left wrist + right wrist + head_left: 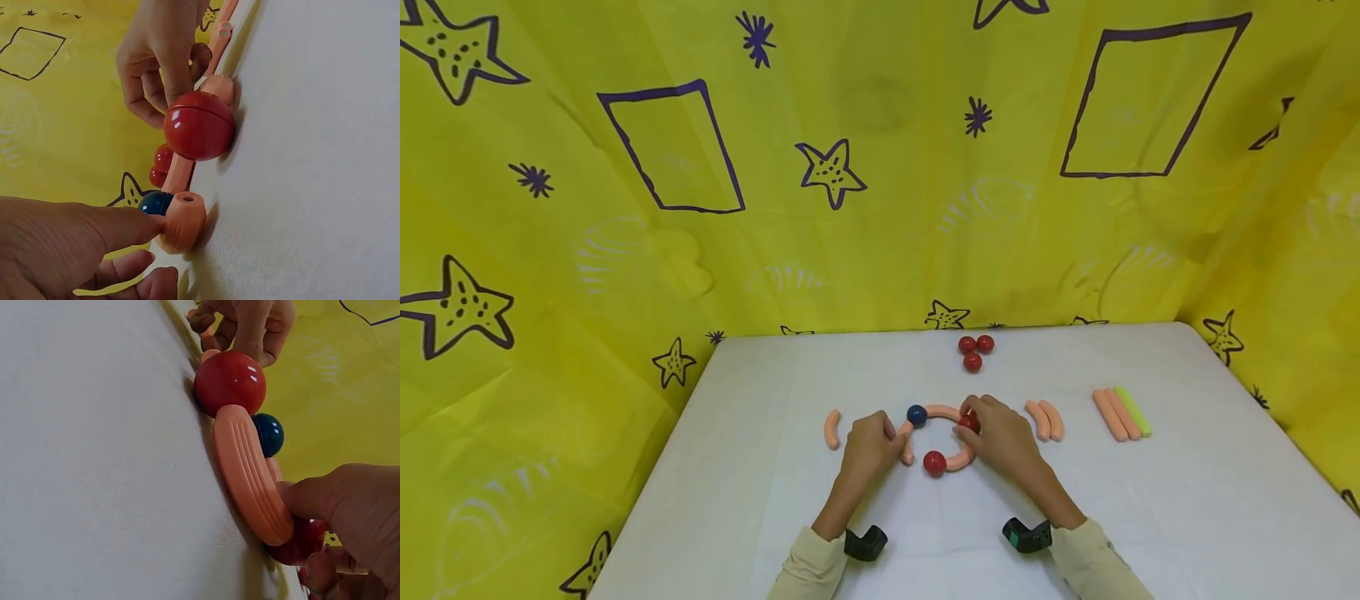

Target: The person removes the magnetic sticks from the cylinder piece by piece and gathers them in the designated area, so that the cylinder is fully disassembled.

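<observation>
On the white table lies a ring of curved peach-coloured rods and balls. My left hand pinches the ring's left curved rod, whose near end shows a small hole in the left wrist view. A blue ball joins that rod to the far curved rod. With thumb and fingers, my right hand grips the red ball on the ring's right side, partly hidden by the hand. From there a ribbed curved rod runs to the near red ball. A gap separates this ball from the left rod's near end.
Three loose red balls sit at the back. One curved rod lies left of my left hand, two curved rods to the right. Farther right are two straight peach rods and a green rod. A yellow patterned curtain surrounds the table.
</observation>
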The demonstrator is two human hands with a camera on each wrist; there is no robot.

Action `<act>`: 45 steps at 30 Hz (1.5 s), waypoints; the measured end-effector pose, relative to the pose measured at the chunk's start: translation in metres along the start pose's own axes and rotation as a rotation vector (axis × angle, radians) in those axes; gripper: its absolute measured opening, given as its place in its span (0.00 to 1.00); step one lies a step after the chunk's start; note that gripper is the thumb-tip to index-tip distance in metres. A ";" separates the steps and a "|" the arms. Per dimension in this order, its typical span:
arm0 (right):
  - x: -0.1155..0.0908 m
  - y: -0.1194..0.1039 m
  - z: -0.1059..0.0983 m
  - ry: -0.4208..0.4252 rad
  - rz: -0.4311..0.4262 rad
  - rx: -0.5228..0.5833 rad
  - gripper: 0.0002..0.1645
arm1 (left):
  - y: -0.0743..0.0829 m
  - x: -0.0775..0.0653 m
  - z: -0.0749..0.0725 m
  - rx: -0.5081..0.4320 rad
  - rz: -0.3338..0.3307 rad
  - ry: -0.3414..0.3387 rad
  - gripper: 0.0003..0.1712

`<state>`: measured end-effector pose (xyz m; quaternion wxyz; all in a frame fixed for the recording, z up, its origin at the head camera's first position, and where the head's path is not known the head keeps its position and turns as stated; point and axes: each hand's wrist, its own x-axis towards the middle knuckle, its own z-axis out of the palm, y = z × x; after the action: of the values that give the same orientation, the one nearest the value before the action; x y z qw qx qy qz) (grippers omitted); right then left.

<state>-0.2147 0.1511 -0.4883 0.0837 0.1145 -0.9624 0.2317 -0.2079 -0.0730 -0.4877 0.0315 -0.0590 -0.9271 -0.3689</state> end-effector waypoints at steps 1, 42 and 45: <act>-0.001 0.000 0.000 0.005 0.006 -0.015 0.15 | 0.000 0.000 0.000 -0.004 -0.002 0.001 0.19; 0.014 0.004 0.016 -0.167 -0.110 0.350 0.21 | 0.008 -0.003 0.007 -0.047 -0.019 -0.043 0.13; 0.014 0.003 0.018 -0.157 -0.116 0.344 0.20 | 0.008 -0.002 0.007 -0.047 -0.023 -0.036 0.13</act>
<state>-0.2310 0.1434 -0.5022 0.0008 0.2000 -0.9039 0.3780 -0.2045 -0.0626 -0.4882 0.0092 -0.0559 -0.9191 -0.3899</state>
